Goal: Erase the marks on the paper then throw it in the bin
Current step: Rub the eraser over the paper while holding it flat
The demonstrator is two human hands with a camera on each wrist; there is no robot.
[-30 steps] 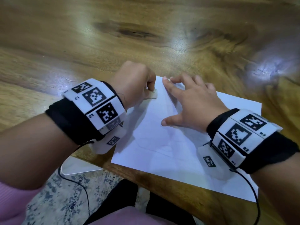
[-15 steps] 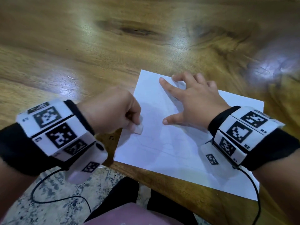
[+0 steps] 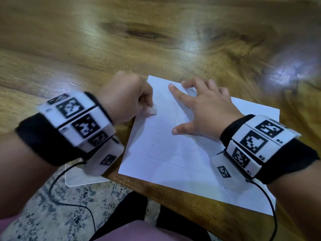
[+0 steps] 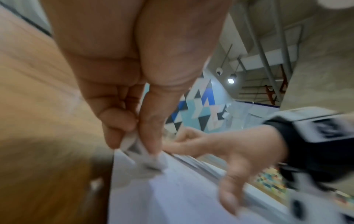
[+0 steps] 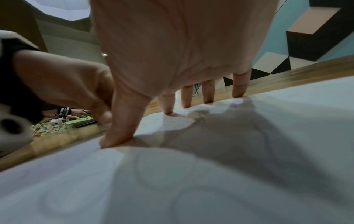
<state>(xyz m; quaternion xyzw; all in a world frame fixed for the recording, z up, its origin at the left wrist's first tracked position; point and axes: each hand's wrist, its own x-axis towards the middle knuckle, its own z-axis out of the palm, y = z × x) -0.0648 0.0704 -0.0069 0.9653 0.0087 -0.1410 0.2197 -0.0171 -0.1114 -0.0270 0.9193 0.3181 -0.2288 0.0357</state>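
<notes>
The paper (image 3: pixel 182 153) lies on the wooden counter (image 3: pixel 121 49) in the lower middle of the frame, its long axis running from upper left toward lower right, its near corner close to the counter's edge. The right hand (image 3: pixel 206 110) rests flat on the sheet's upper part, fingers straight and spread, pinning it and holding nothing. The left hand (image 3: pixel 125 100) sits at the paper's left edge, fingers curled, pinching a small white eraser (image 3: pixel 152 111) whose tip touches the sheet. From the left wrist view the eraser (image 4: pixel 141 153) is blurred, so I can't be sure how hard it presses. Faint curved pencil lines still show lower down the sheet, below and to the right of the eraser. So the left hand is the nearer one to them, and its strokes would probably have to run down the sheet, toward the near edge.
</notes>
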